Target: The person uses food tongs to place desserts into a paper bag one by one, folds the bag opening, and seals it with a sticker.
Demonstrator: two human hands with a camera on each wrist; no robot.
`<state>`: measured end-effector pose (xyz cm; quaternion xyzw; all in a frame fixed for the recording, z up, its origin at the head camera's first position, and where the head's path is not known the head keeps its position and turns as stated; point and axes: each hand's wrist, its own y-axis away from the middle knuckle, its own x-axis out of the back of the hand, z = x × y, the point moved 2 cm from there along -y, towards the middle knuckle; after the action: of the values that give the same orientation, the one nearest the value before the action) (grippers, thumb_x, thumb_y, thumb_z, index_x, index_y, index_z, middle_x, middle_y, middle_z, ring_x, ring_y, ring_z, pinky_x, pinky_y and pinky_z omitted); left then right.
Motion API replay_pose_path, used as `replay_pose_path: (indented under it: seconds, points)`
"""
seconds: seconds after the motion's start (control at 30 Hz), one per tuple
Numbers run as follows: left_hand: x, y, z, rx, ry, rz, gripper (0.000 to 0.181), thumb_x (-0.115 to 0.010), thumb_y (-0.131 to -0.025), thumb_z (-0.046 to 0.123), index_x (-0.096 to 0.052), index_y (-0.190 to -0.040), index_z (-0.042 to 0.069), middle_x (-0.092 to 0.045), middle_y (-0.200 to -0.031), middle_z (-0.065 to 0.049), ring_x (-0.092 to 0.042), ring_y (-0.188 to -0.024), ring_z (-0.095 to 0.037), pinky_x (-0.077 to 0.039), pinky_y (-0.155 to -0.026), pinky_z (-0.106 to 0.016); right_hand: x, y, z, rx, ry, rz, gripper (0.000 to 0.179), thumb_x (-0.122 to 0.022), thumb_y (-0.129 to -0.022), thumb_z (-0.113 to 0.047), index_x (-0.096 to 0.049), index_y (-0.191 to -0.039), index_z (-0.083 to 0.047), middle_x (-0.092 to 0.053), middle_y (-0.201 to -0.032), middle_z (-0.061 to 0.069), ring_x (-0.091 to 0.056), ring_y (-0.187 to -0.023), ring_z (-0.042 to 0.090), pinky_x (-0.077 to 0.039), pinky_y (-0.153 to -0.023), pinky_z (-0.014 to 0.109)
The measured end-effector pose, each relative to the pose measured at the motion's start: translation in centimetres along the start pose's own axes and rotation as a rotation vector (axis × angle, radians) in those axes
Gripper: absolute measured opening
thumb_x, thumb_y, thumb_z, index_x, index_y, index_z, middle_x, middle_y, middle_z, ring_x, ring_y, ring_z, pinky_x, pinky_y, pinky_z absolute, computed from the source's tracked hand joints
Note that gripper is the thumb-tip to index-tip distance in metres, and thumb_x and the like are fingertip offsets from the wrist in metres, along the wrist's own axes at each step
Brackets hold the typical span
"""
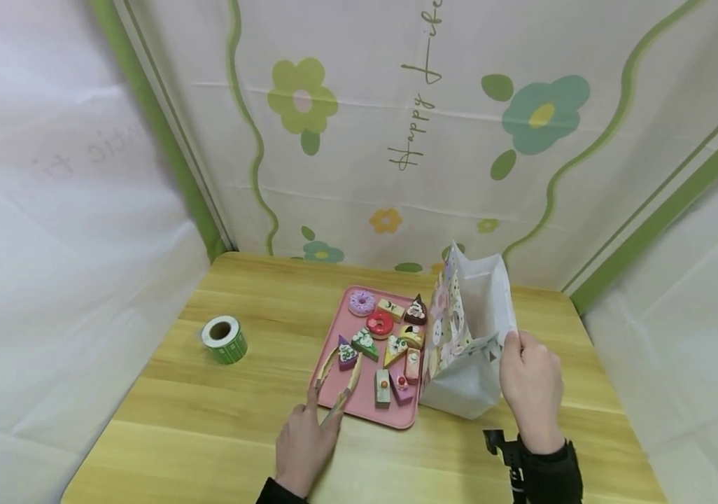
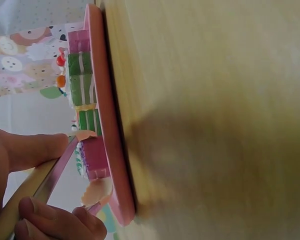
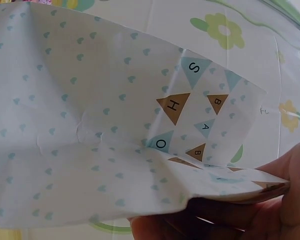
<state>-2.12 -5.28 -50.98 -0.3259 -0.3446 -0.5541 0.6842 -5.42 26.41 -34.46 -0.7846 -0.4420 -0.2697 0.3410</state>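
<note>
In the head view my left hand point(image 1: 306, 448) holds tongs point(image 1: 354, 378) with pale tips over the near left of a pink tray point(image 1: 397, 418). The tips lie on either side of a purple toy cake slice point(image 1: 347, 357); the left wrist view shows the tongs point(image 2: 54, 175) between thumb and fingers, and the slice point(image 2: 95, 156) on the tray. My right hand point(image 1: 532, 381) pinches the near top edge of a white patterned paper bag point(image 1: 462, 392), which stands with its mouth spread. In the right wrist view the bag's side point(image 3: 100, 120) shows small blue hearts and lettered triangles.
Several other toy cakes lie on the tray, among them a purple donut point(image 1: 362, 302), a red donut point(image 1: 380, 324) and a chocolate slice point(image 1: 416, 310). A roll of green labels point(image 1: 224, 341) stands on the wooden table point(image 1: 195, 420) at left. Printed cloth point(image 1: 359, 168) hangs behind.
</note>
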Motion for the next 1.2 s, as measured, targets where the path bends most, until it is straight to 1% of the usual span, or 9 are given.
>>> replay_pose_path:
  seconds: [0.17, 0.33, 0.4, 0.57, 0.8, 0.9, 1.03, 1.1, 1.2]
  points:
    - [0.2, -0.2, 0.2, -0.024, -0.004, 0.001, 0.073, -0.074, -0.086, 0.043, -0.054, -0.138, -0.003, -0.062, -0.081, -0.016, -0.048, -0.052, -0.017, -0.038, -0.043, -0.034, 0.0, -0.2, -0.1, 0.0, 0.002, 0.003, 0.048, -0.034, -0.106, -0.026, -0.038, -0.061, -0.01, -0.034, -0.053, 0.004, -0.034, -0.045, 0.023, -0.025, -0.043, 0.033]
    - [0.4, -0.4, 0.3, -0.011, 0.007, -0.018, 0.072, -0.072, -0.087, 0.044, -0.053, -0.139, -0.003, -0.062, -0.085, -0.017, -0.045, -0.052, -0.016, -0.036, -0.045, -0.032, 0.0, -0.4, -0.1, 0.007, -0.002, 0.009, 0.048, -0.034, -0.106, -0.025, -0.037, -0.061, -0.01, -0.033, -0.053, 0.004, -0.033, -0.044, 0.022, -0.024, -0.042, 0.032]
    - [0.5, -0.5, 0.3, -0.006, 0.017, -0.013, 0.071, -0.073, -0.087, 0.043, -0.054, -0.139, -0.002, -0.062, -0.083, -0.015, -0.043, -0.052, -0.016, -0.035, -0.045, -0.032, 0.0, -0.4, -0.2, 0.009, -0.001, 0.009, 0.048, -0.034, -0.106, -0.025, -0.037, -0.061, -0.01, -0.033, -0.053, 0.004, -0.032, -0.044, 0.022, -0.024, -0.043, 0.032]
    - [0.9, -0.5, -0.1, -0.005, 0.051, 0.008, 0.071, -0.075, -0.086, 0.042, -0.055, -0.139, 0.0, -0.054, -0.072, -0.006, -0.04, -0.049, -0.015, -0.033, -0.043, -0.031, -0.2, -0.3, -0.1, 0.007, -0.007, 0.006, 0.048, -0.033, -0.106, -0.025, -0.037, -0.061, -0.01, -0.032, -0.053, 0.004, -0.032, -0.044, 0.022, -0.023, -0.043, 0.032]
    - [1.3, -0.6, -0.2, 0.008, 0.071, 0.007, 0.072, -0.074, -0.085, 0.045, -0.056, -0.138, 0.0, -0.06, -0.078, -0.01, -0.043, -0.052, -0.015, -0.035, -0.045, -0.031, -0.3, -0.2, 0.1, -0.003, -0.012, 0.009, 0.048, -0.033, -0.106, -0.025, -0.036, -0.061, -0.01, -0.031, -0.052, 0.004, -0.03, -0.044, 0.022, -0.022, -0.044, 0.032]
    - [1.6, -0.7, -0.1, 0.009, 0.078, 0.013, 0.071, -0.074, -0.085, 0.044, -0.056, -0.138, 0.001, -0.06, -0.076, -0.009, -0.043, -0.052, -0.015, -0.034, -0.045, -0.032, -0.3, -0.2, 0.1, -0.004, -0.013, 0.012, 0.048, -0.033, -0.106, -0.026, -0.036, -0.061, -0.01, -0.032, -0.052, 0.004, -0.03, -0.044, 0.022, -0.022, -0.044, 0.031]
    - [2.2, -0.7, 0.0, -0.004, 0.08, 0.046, 0.067, -0.075, -0.086, 0.043, -0.058, -0.136, 0.001, -0.061, -0.076, -0.009, -0.047, -0.055, -0.016, -0.037, -0.046, -0.033, -0.3, -0.2, 0.0, -0.003, -0.01, 0.01, 0.048, -0.033, -0.106, -0.025, -0.036, -0.061, -0.01, -0.032, -0.052, 0.004, -0.031, -0.044, 0.022, -0.022, -0.043, 0.031]
    - [2.5, -0.7, 0.1, -0.023, 0.078, 0.07, 0.066, -0.075, -0.085, 0.042, -0.06, -0.135, 0.001, -0.063, -0.08, -0.011, -0.051, -0.058, -0.018, -0.039, -0.048, -0.035, -0.4, -0.1, 0.0, -0.007, -0.008, 0.01, 0.047, -0.033, -0.106, -0.025, -0.036, -0.061, -0.01, -0.033, -0.053, 0.005, -0.032, -0.044, 0.022, -0.023, -0.043, 0.032]
    - [3.0, -0.7, 0.2, -0.046, 0.087, 0.095, 0.064, -0.075, -0.085, 0.041, -0.061, -0.133, 0.001, -0.065, -0.082, -0.013, -0.054, -0.06, -0.019, -0.041, -0.048, -0.037, -0.5, -0.2, -0.1, -0.01, -0.005, 0.011, 0.047, -0.034, -0.106, -0.026, -0.037, -0.061, -0.01, -0.033, -0.053, 0.005, -0.033, -0.044, 0.023, -0.024, -0.043, 0.032]
